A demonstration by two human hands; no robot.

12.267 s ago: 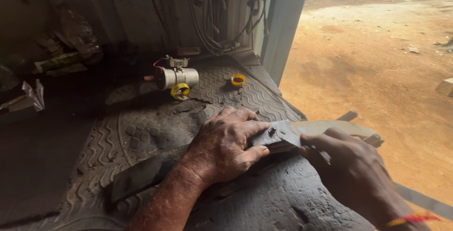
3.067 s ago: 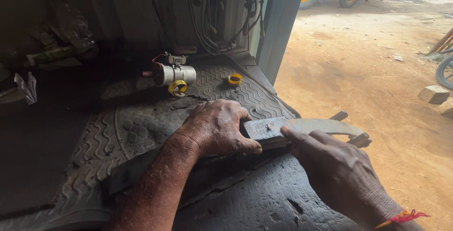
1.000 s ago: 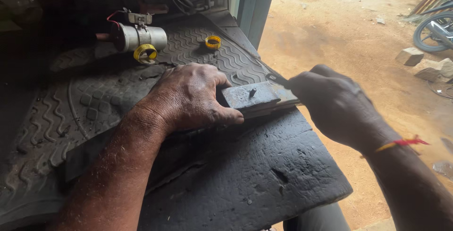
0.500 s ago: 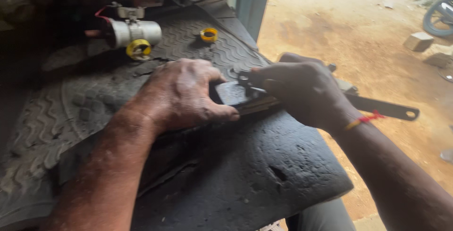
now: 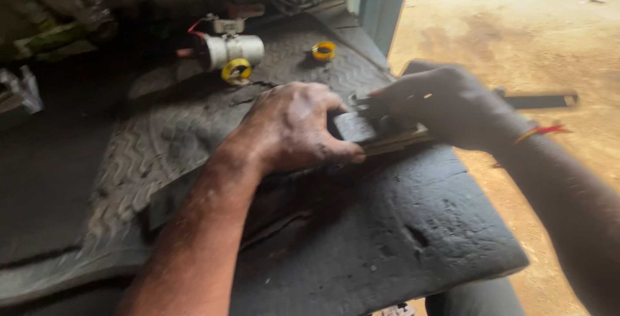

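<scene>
Clearly, in the head view, both hands meet a little above the middle of the frame. The left hand (image 5: pixel 294 125) lies palm down, with its fingers curled over the left end of a small dark grey block (image 5: pixel 352 127) and the thumb along its lower edge; its grip is pressed around the block and holds it down. The right hand (image 5: pixel 445 106) comes in from the right side of the frame and is blurred. Its fingers are closed over the right end of the block and over a flat, pale strip (image 5: pixel 394 143) that lies under the block, but I cannot tell exactly which of the two it pinches. A red and yellow thread band (image 5: pixel 539 132) sits on the right wrist.

Behind the right hand, at the right of the frame, a long dark bar (image 5: pixel 539 100) sticks out over the ground; whether the hand holds it I cannot tell.

Block and strip rest on a thick black rubber slab (image 5: pixel 387 238), which fills the lower middle of the frame and serves as the counter. To its left lies a piece of tyre tread (image 5: pixel 161 154) with a zigzag pattern.

In the upper middle, on the tread, stands a white cylinder part (image 5: pixel 232 50) with a yellow ring at its front and a red wire. A small yellow ring (image 5: pixel 323 50) lies just to its right. Sandy ground (image 5: pixel 516 25) fills the upper right.
</scene>
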